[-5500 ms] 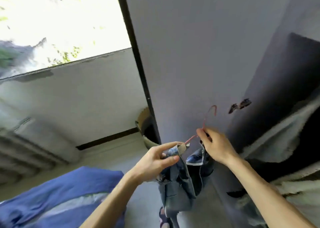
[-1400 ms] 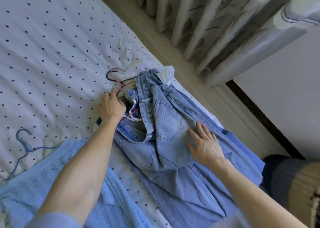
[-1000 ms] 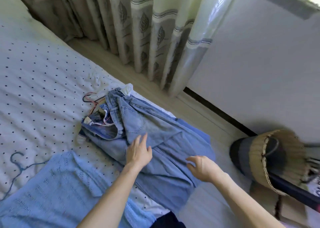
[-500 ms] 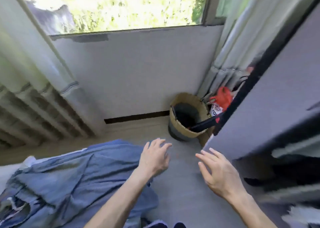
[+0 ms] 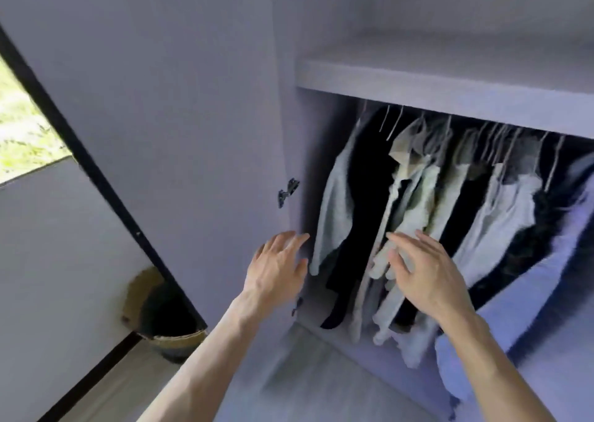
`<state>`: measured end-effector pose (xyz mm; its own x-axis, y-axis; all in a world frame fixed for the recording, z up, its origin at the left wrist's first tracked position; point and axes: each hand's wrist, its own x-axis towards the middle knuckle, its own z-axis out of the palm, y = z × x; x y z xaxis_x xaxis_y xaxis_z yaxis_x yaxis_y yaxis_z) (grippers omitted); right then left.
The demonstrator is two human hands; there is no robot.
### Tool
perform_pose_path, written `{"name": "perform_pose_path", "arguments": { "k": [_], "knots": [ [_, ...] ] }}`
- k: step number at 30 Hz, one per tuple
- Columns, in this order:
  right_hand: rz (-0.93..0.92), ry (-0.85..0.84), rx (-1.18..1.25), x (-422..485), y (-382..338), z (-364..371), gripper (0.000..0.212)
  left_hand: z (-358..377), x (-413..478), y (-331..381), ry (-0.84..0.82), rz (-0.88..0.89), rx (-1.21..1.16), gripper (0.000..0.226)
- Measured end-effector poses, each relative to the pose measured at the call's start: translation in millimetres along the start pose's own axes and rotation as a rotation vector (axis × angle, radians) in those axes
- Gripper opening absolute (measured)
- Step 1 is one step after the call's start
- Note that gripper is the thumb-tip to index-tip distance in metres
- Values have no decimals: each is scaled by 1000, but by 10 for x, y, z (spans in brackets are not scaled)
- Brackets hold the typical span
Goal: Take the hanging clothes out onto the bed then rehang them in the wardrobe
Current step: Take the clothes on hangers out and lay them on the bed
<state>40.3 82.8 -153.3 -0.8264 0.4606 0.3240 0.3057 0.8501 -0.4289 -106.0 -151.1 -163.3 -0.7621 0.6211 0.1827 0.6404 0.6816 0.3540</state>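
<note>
While we face the open wardrobe (image 5: 418, 78), our left hand (image 5: 276, 270) and right hand (image 5: 424, 274) hover before the hanging clothes (image 5: 414, 190), fingers spread, gripping nothing, woven basket (image 5: 160, 319) behind the door (image 5: 193, 116).

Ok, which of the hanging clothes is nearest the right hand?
The pale collared shirt, hung just right of the black garment: the open right hand overlaps its lower front, while the rest hang off to either side.

wardrobe (image 5: 450, 78): open, door swung left | hanging clothes (image 5: 418, 203): pale and dark garments on hangers, under shelf
</note>
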Motion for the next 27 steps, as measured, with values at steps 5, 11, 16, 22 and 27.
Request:
{"name": "perform_pose_path", "arguments": {
  "k": [5, 11, 16, 22, 27],
  "knots": [
    [-37, 178, -65, 579, 94, -595, 44, -73, 930, 230, -16, 69, -5, 50],
    [-151, 543, -268, 1489, 74, -947, 47, -82, 2008, 323, -119, 33, -52, 57],
    [-9, 524, -553, 2091, 172, -996, 55, 49, 2686, 383, -210, -14, -190, 64],
    [-48, 758, -695, 2441, 444, -728, 56, 381, 3407, 503, -220, -102, -293, 63],
    [-92, 875, -753, 2555, 551, -649, 59, 708, 3725, 657, -76, -245, -464, 63]
  ]
}}
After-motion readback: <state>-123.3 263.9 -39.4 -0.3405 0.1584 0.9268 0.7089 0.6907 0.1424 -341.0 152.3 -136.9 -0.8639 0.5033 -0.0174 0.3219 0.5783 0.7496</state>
